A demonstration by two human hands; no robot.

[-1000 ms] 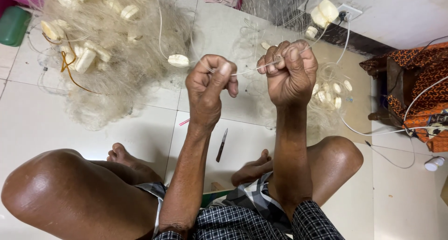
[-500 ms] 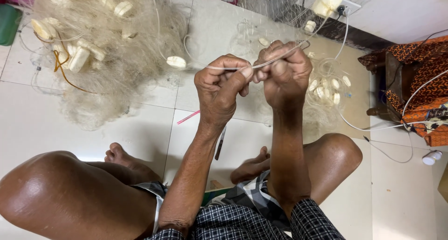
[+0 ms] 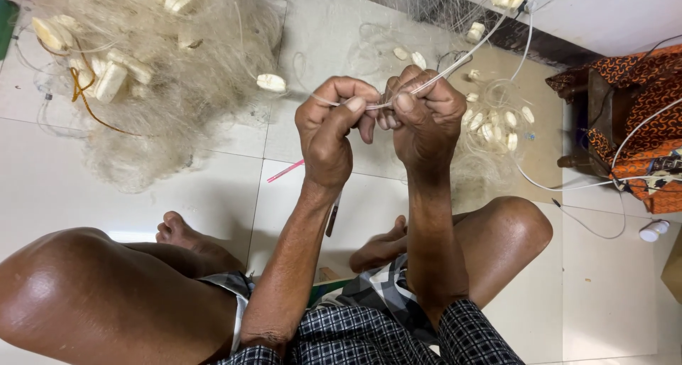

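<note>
Posture: person seated on the tiled floor (image 3: 213,194), knees spread, both forearms raised in front of the body.
Left hand (image 3: 330,134): fist closed, thumb and forefinger pinched on a thin pale line (image 3: 455,63); the thumb tip meets the right hand.
Right hand (image 3: 423,120): fist closed, clamped on the same line, knuckles up.
Hands, relation: pressed together, touching at the fingertips, no gap between them.
Line: held between both hands at chest height above the floor; from the right hand it runs up and away toward the top right, taut. A second fine strand leaves the left hand toward the left.
Net heap (image 3: 156,74): large mound of pale mesh on the floor, upper left, well apart from the hands; cream oblong floats (image 3: 110,81) are caught in it, and an orange cord (image 3: 85,106) runs through it.
Loose float (image 3: 271,82): lies at the heap's right edge.
Smaller net pile (image 3: 494,123): beyond the right hand, with more floats.
Floor items: pink stick (image 3: 285,171) beside the left wrist; dark slim tool (image 3: 332,219) under the forearms.
Right side: patterned orange cloth (image 3: 639,116).
</note>
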